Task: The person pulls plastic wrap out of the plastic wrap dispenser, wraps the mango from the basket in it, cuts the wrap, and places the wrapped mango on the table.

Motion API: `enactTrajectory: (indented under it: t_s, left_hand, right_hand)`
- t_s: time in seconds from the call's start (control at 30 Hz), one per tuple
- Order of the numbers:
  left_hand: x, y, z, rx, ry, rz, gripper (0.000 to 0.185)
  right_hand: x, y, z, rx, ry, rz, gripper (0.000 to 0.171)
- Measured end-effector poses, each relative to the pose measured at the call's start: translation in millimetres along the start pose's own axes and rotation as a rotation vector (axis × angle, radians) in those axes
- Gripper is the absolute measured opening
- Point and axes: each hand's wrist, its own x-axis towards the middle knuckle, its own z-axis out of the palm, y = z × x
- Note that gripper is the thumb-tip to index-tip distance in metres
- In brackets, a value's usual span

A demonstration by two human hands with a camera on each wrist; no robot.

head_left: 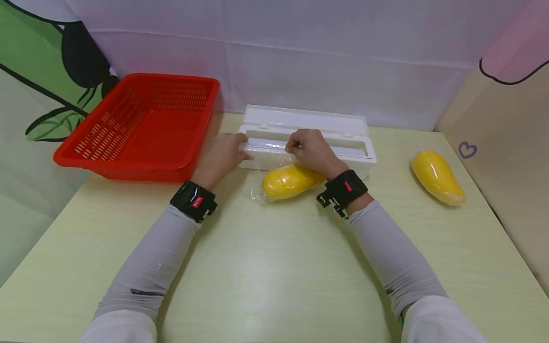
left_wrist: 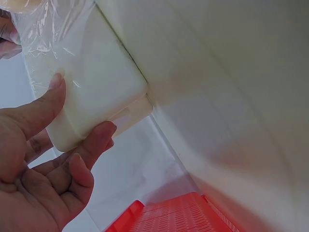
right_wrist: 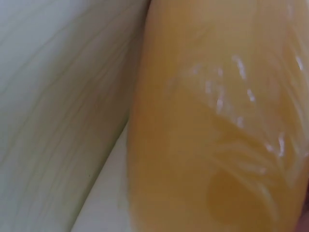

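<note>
A white cling film box (head_left: 358, 166) stands with its lid (head_left: 304, 119) tipped back against the cloth, the roll visible inside. My left hand (head_left: 223, 155) grips the box's left end; in the left wrist view the thumb lies on the front and the fingers hold the end (left_wrist: 106, 72). With bent fingertips, my right hand (head_left: 312, 148) pinches the cling film (head_left: 258, 191) at the box's front edge. Clear film hangs down over a yellow mango (head_left: 286, 183) lying just before the box, partly under my right hand. Film-covered mango skin (right_wrist: 193, 121) fills the right wrist view.
A red plastic basket (head_left: 214, 88) with slotted sides stands at the back left, near my left hand. Another yellow mango (head_left: 437, 177) in film lies by the table's right edge. Printed cloth (head_left: 343, 33) hangs behind the table.
</note>
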Motion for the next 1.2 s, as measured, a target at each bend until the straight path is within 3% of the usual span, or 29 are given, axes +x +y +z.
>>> enactTrajectory:
  t_s: [0.87,1.2]
  left_hand:
    - [1.4,1.3,-1.8,-0.003,-0.024,-0.035,0.054]
    - [-1.7,1.3,-2.5,0.000,-0.004,-0.003,0.053]
  right_hand:
    - [13,-11,13,-0.024,-0.007,-0.011,0.009]
    - [16,-16,18,-0.048,-0.006,-0.034,0.009]
